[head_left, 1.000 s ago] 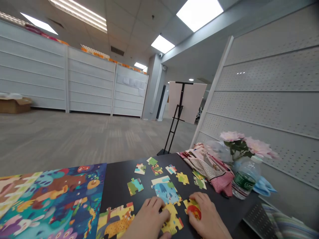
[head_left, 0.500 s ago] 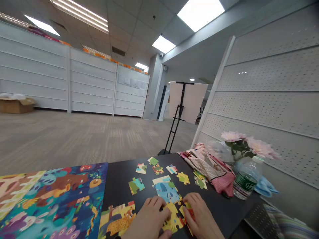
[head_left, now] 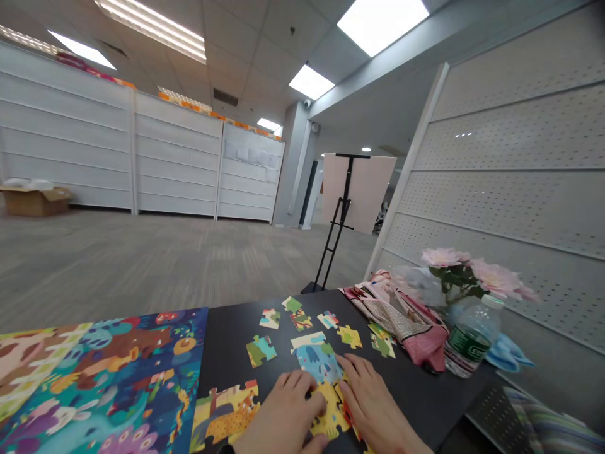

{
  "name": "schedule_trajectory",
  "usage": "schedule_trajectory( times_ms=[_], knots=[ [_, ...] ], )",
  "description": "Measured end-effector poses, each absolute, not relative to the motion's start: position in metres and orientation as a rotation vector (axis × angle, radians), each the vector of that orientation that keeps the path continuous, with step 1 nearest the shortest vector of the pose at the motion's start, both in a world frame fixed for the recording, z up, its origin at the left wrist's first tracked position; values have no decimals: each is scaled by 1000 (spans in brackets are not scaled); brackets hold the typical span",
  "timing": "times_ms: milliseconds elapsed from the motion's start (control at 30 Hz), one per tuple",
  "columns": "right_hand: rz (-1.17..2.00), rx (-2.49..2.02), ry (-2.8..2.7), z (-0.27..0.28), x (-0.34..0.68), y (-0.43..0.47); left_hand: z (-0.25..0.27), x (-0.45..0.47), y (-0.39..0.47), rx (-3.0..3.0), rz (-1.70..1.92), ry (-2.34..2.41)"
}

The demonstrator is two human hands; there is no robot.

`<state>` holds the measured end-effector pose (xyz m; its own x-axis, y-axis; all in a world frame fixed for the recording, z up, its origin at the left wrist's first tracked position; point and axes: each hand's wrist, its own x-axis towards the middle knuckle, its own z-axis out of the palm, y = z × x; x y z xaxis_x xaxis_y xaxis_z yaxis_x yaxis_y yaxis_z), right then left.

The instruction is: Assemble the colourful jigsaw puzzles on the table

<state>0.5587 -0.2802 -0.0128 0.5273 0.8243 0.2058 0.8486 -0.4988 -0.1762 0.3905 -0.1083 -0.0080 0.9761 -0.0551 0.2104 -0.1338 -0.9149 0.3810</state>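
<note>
Between my hands lies a partly joined puzzle section, with a blue elephant-like part (head_left: 314, 359) at the top and yellow pieces (head_left: 331, 413) below. My left hand (head_left: 286, 410) rests at its left edge, fingers bent and thumb apart, touching the yellow pieces. On the right edge my right hand (head_left: 373, 403) lies with fingers stretched out, covering part of the yellow and red pieces. Left of my left hand is another joined section showing a spotted leopard (head_left: 231, 413). Loose puzzle pieces, such as a green one (head_left: 259, 350) and a yellow one (head_left: 350, 336), lie beyond.
A colourful picture sheet (head_left: 127, 372) covers the left of the black table (head_left: 227, 321). To the right are a pink cloth (head_left: 420, 334), a plastic bottle (head_left: 475, 337), pink flowers (head_left: 489, 277) and a blue cloth (head_left: 510, 354). An easel (head_left: 340, 221) stands beyond the table.
My right hand has shifted slightly up and left, its fingertips now beside the blue part. My left hand stays nearly in place. The view has turned slightly.
</note>
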Motion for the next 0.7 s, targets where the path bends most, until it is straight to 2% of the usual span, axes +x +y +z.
schedule_trajectory(
  times_ms=[233, 367, 500, 700],
  knots=[
    [-53, -2364, -1124, -4, 586, -306, 7, 399, -118, 2753, 294, -259],
    [71, -2341, -1164, -5, 593, -330, -23, 432, -145, 2768, 389, -440],
    [68, -2241, -1175, -16, 598, -338, -59, 458, -161, 2809, 474, -502],
    [-82, -2219, -1211, -19, 594, -333, -56, 453, -151, 2825, 399, -482]
  ],
)
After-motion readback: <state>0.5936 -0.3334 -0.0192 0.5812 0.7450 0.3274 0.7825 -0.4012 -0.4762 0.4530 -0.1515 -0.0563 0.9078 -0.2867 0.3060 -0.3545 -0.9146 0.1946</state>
